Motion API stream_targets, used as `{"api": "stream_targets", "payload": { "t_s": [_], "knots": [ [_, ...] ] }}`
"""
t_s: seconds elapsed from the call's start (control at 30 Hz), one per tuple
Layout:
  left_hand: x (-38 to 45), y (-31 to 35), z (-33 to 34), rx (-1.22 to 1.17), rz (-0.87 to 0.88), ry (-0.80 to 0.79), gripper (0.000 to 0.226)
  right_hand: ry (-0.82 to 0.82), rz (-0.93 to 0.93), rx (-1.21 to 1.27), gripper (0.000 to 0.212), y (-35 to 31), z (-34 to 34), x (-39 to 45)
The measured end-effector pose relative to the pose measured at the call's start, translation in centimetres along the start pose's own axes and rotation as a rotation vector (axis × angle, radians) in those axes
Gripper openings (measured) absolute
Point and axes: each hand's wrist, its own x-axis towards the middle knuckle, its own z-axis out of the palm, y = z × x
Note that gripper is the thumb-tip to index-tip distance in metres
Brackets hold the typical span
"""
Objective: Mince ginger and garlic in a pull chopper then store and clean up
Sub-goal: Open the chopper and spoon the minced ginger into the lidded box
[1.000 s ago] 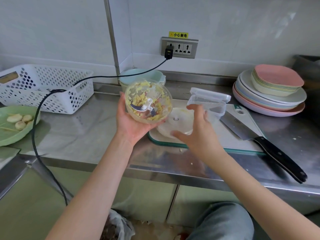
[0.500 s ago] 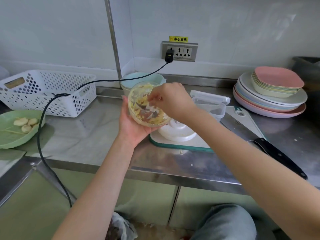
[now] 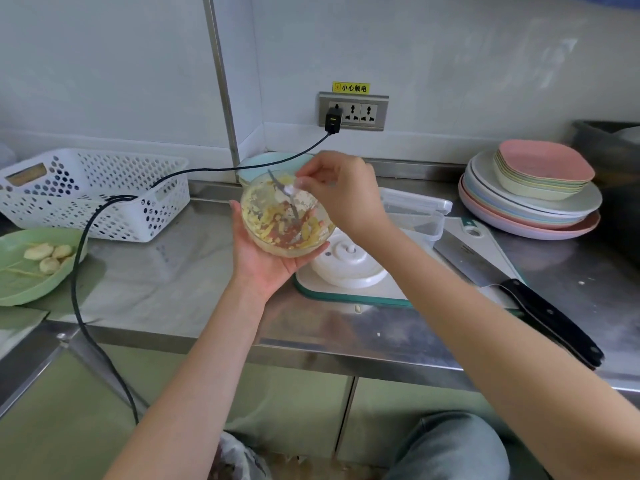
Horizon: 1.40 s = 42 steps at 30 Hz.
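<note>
Held above the counter's front edge, the chopper bowl (image 3: pixel 287 220) of minced ginger and garlic sits tilted in the cupped left hand (image 3: pixel 265 261), while the right hand (image 3: pixel 341 192) pinches the blade assembly (image 3: pixel 289 195) at its white hub. Those bare blades could nick a finger, or mince could drop to the floor. Behind lie the chopper lid (image 3: pixel 348 266) on the cutting board (image 3: pixel 388 289), the open storage box (image 3: pixel 414 216), a cleaver (image 3: pixel 512 289) towards the right edge and a black cable (image 3: pixel 104 216) across the left.

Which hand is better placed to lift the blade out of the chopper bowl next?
Right. The right hand already pinches the blade by its white hub above the minced bits, while the left hand cups the chopper bowl from below and must keep steadying it.
</note>
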Motion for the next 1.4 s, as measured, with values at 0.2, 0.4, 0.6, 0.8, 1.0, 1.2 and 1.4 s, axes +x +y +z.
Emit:
{"api": "stream_targets", "payload": {
  "t_s": [0.2, 0.4, 0.6, 0.8, 1.0, 1.2, 1.4],
  "knots": [
    [0.2, -0.1, -0.1, -0.011, 0.005, 0.002, 0.088, 0.0, 0.108, -0.02, 0.011, 1.0, 0.2, 0.3],
    [0.1, -0.1, -0.2, -0.001, 0.023, -0.01, 0.09, -0.002, 0.117, -0.111, 0.016, 0.6, 0.6, 0.6],
    [0.4, 0.1, -0.6, -0.011, 0.02, -0.011, 0.095, -0.027, -0.02, -0.062, 0.01, 0.8, 0.9, 0.3],
    [0.3, 0.0, -0.3, -0.017, 0.041, -0.002, 0.091, -0.041, -0.056, -0.019, 0.007, 1.6, 1.0, -0.3],
    [0.1, -0.1, 0.1, -0.009, 0.006, 0.017, 0.095, 0.207, -0.026, 0.416, 0.015, -0.7, -5.5, 0.6],
    [0.5, 0.1, -0.6, -0.024, -0.007, -0.005, 0.093, 0.371, 0.147, -0.211, 0.005, 4.3, -19.0, -0.9],
    [0.2, -0.1, 0.7, -0.04, 0.02, 0.037, 0.078, 0.133, 0.394, -0.509, 0.01, 13.9, -19.9, -4.7]
  ]
}}
